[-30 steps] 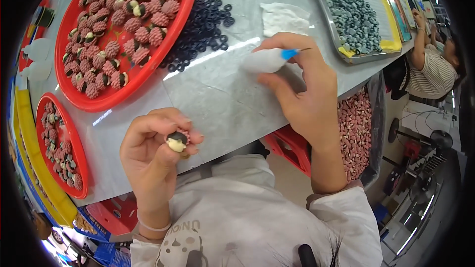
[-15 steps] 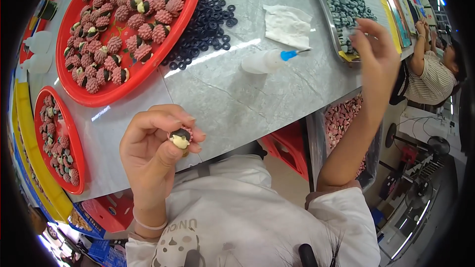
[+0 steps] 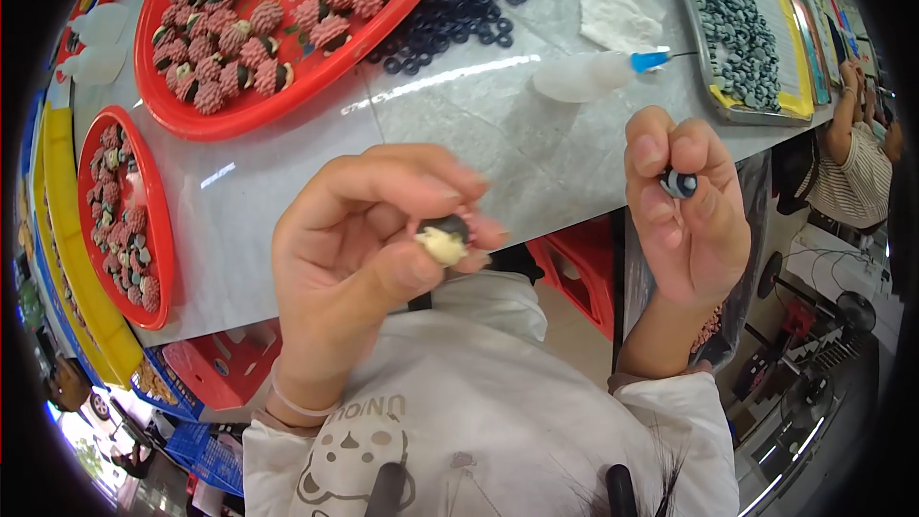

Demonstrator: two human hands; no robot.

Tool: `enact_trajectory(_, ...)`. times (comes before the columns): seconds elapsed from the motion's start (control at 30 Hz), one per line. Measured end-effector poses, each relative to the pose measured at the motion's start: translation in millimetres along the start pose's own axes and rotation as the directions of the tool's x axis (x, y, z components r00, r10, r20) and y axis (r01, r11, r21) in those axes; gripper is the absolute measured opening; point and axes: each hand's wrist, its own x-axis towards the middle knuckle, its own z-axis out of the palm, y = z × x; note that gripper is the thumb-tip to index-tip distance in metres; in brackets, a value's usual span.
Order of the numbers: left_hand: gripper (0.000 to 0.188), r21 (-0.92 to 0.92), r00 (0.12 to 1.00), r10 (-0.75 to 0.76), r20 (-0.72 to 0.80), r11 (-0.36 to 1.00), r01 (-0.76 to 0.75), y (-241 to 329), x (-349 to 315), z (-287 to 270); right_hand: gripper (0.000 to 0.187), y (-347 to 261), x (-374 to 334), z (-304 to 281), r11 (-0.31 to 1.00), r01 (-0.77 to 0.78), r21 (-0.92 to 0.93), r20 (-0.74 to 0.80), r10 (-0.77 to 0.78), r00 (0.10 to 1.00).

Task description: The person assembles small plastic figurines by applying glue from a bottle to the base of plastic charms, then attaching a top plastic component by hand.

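Between the thumb and fingers of my left hand (image 3: 335,239) is a small ridged pink piece (image 3: 444,239) with a black part and a cream part facing up. My right hand (image 3: 694,230) pinches a small round dark bead-like piece (image 3: 679,183) with a pale blue-white mark. Both hands are raised over the table's near edge, apart from each other. Similar pink, black and cream pieces (image 3: 230,77) lie in a large round red tray (image 3: 287,113). Beyond my right hand is a metal tray (image 3: 766,117) of small dark green and white pieces (image 3: 732,33).
A white squeeze bottle (image 3: 579,77) with a blue tip lies near a crumpled white cloth (image 3: 620,17). Dark rings (image 3: 469,0) are heaped beside the large tray. A smaller red tray (image 3: 161,220) stands left. A red stool (image 3: 579,273) is below the table; another person (image 3: 857,177) sits far right.
My right hand has come back from the metal tray toward my body with a dark piece in its fingers. My left hand has moved right and up with its pink piece. The view has shifted.
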Motion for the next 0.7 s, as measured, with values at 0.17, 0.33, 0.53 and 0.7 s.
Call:
enact_trajectory(0.17,0.033,0.057,0.998,-0.036,-0.056,0.998,0.039,-0.8,-2.9,7.6,0.022,15.0,-2.7,21.9,0.967,-0.001,-0.254,-0.048,-0.012,0.999)
enact_trajectory(0.33,0.040,0.040,0.996,-0.028,-0.087,0.999,0.032,-3.1,-6.9,6.9,0.025,35.1,-2.5,38.4,0.668,0.323,-0.670,0.090,-0.359,0.929)
enact_trajectory(0.53,0.038,0.096,0.997,0.018,-0.071,0.995,-0.011,-4.7,-8.5,0.7,0.019,38.6,2.1,37.0,0.402,0.492,-0.772,0.339,-0.394,0.854)
enact_trajectory(0.7,0.036,0.184,0.991,0.132,0.027,0.974,-0.135,-5.4,-9.6,-10.3,0.018,33.7,1.0,46.2,0.137,0.523,-0.841,0.454,-0.347,0.821)
